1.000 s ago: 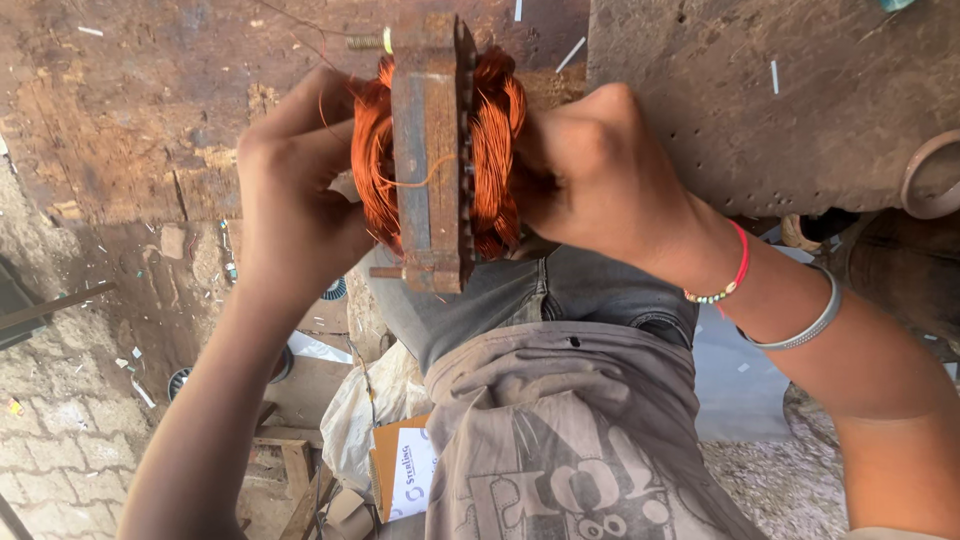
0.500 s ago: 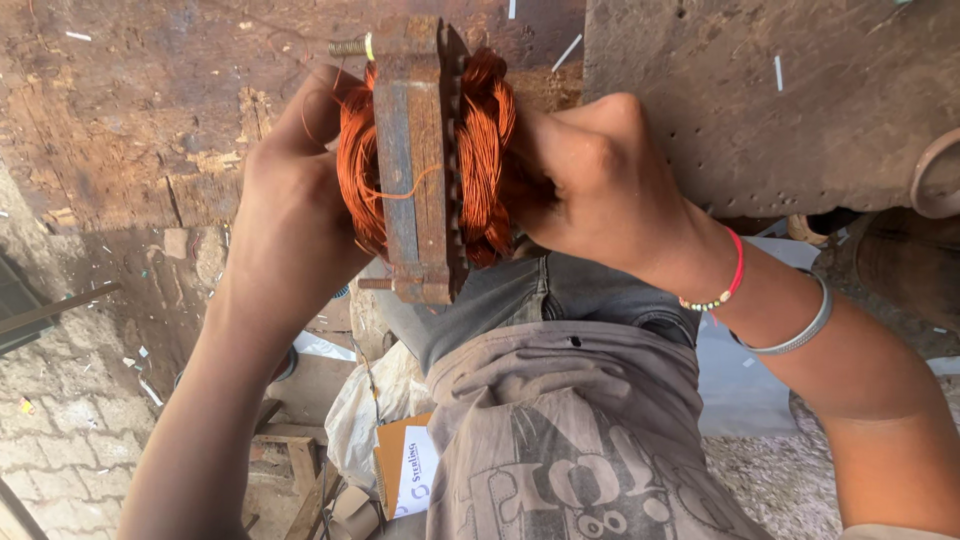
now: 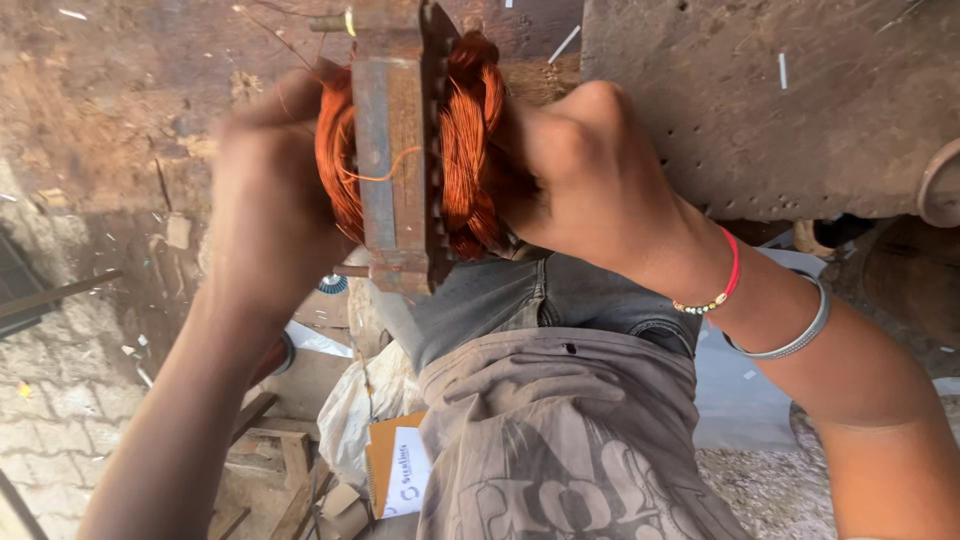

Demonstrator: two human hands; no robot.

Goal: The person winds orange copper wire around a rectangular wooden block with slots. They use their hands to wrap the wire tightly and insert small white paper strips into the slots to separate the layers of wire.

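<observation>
Stator (image 3: 395,150) shifted slightly left since earlier; your left hand (image 3: 265,200) and right hand (image 3: 580,170) both clamped around its copper coils (image 3: 465,150).

Worn on the head; looking steeply down, very close on both hands at upper centre; lap and ground below.
</observation>
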